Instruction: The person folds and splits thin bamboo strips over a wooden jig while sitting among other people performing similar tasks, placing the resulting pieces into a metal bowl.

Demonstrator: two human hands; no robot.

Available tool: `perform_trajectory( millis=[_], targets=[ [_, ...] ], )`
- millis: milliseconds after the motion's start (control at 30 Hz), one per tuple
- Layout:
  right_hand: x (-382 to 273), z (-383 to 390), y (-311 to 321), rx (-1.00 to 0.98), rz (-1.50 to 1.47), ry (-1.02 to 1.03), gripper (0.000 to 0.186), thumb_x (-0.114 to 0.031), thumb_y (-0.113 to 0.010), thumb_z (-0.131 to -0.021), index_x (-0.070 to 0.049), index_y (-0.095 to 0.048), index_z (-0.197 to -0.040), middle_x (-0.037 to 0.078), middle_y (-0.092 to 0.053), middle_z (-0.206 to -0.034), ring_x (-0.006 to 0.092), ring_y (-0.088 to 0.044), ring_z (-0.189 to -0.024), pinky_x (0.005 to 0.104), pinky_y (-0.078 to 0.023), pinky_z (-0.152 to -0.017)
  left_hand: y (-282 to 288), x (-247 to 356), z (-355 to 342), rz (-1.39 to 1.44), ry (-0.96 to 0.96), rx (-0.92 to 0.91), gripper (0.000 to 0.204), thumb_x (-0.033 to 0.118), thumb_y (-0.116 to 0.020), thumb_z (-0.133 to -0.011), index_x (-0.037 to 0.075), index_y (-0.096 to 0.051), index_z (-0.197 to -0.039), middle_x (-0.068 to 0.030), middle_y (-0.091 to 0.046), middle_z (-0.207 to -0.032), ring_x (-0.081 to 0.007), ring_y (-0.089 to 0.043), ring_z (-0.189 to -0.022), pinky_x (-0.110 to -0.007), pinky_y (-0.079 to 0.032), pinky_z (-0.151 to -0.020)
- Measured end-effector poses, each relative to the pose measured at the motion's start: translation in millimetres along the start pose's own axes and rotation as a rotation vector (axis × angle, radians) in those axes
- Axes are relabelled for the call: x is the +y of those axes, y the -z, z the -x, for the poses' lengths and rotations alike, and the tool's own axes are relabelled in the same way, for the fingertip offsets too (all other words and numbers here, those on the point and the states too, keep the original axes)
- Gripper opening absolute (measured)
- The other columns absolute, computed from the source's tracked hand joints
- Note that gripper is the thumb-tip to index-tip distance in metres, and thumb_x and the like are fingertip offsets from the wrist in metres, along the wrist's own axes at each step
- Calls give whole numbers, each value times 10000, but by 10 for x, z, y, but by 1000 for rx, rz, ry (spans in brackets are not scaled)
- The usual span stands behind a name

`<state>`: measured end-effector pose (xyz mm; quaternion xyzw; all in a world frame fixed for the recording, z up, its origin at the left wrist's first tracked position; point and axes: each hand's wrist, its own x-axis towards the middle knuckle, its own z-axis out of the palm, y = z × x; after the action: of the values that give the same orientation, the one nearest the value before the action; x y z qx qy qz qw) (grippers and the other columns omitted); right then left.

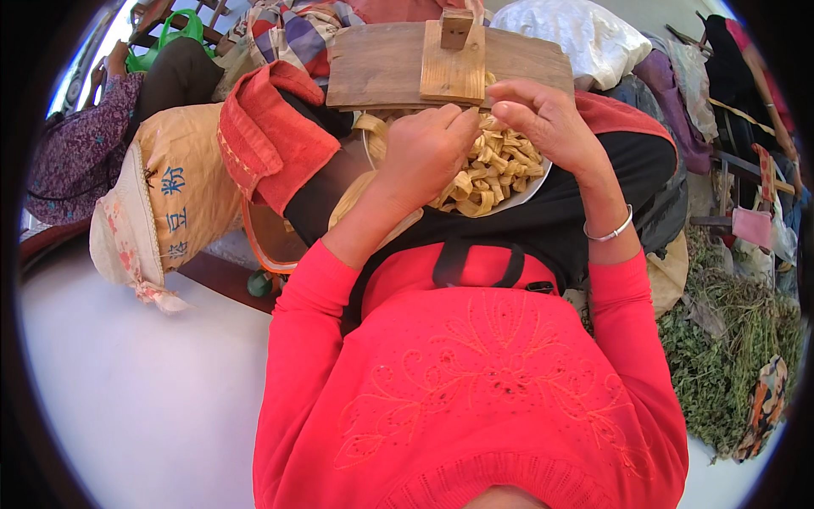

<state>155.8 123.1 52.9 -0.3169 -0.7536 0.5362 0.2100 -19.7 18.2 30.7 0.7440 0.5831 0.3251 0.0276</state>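
Since the round white bowl full of pale tan folded strips sits in the lap, between legs in black trousers, its contents lie right beneath both hands, which is likely why it is kept so close to the body. The left hand is curled above the bowl, its fingertips drawn together as if in a pinch; whether a strip is caught between them, I cannot tell. The right hand faces it from just beside, fingers bent and loosely parted from the thumb, with nothing visible in its grasp. Fingertips turned toward each other suggest small, careful work, placed over the strips perhaps so that anything dropped falls back among them.

Just beyond the bowl, a long brown wooden board spans the lap, carrying a narrower, lighter wooden plank topped by a small squared wooden block. Thick red cloths cover both legs near the board's ends, probably to cushion them against the wood. By the left leg rests a bulging tan sack, its white neck gathered and apparently tied to keep the contents in.
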Motion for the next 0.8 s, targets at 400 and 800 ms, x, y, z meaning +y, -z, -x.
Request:
perform_trajectory(
  millis=[400, 800],
  targets=[
    [169, -288, 52, 61, -267, -172, 142, -131, -645, -876, 1, -658, -928, -25, -571, -669, 47, -521, -581, 198, -444, -528, -19, -590, -219, 897, 606, -256, 181, 160, -547, -939, 24, -647, -1007, 40, -549, -701, -46, -459, -596, -197, -371, -531],
    [509, -620, -288, 270, 353, 103, 103, -99, -620, -810, 1, -638, -819, 89, -623, -675, 252, -587, -626, 350, -464, -593, -542, -1216, -336, 605, 676, -66, 106, 108, -575, -874, 7, -607, -875, -59, -600, -724, -149, -545, -648, -281, -431, -593]
  ],
)
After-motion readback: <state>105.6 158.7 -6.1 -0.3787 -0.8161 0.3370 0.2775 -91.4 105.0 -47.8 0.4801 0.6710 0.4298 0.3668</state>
